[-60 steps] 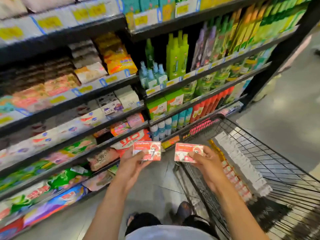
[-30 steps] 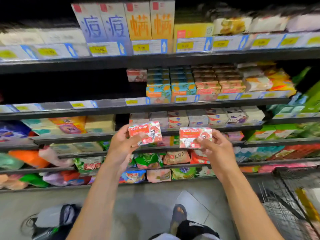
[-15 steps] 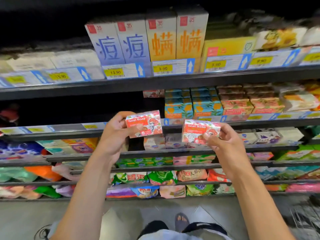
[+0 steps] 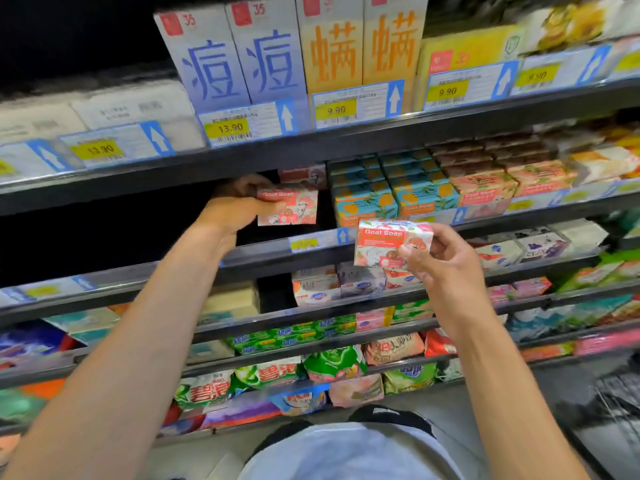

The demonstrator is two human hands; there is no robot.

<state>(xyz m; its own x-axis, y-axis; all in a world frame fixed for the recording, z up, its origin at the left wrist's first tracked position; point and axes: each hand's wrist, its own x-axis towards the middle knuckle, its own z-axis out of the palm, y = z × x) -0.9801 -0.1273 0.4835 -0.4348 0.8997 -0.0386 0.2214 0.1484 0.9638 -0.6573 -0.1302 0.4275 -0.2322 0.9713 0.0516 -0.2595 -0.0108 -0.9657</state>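
Note:
My left hand [image 4: 235, 206] grips a red-and-white Goat Soap box [image 4: 291, 207] and holds it inside the dark gap of the second shelf [image 4: 263, 249], just left of stacked blue-and-orange soap boxes [image 4: 367, 197]. Another red soap box [image 4: 304, 174] sits behind it at the back of the gap. My right hand [image 4: 446, 268] pinches a second Goat Soap box [image 4: 388, 242] in front of the shelf edge, lower and to the right of the first box.
Tall blue and orange cartons [image 4: 270, 57] stand on the top shelf above yellow price tags [image 4: 227, 128]. Lower shelves hold more soap bars and green packets [image 4: 332, 365]. A trolley's wire edge [image 4: 620, 396] shows at the lower right.
I turned from the trolley to the shelves. Both hands rose with their boxes. My left hand has since pushed its box forward into the shelf gap; the right box stays in front.

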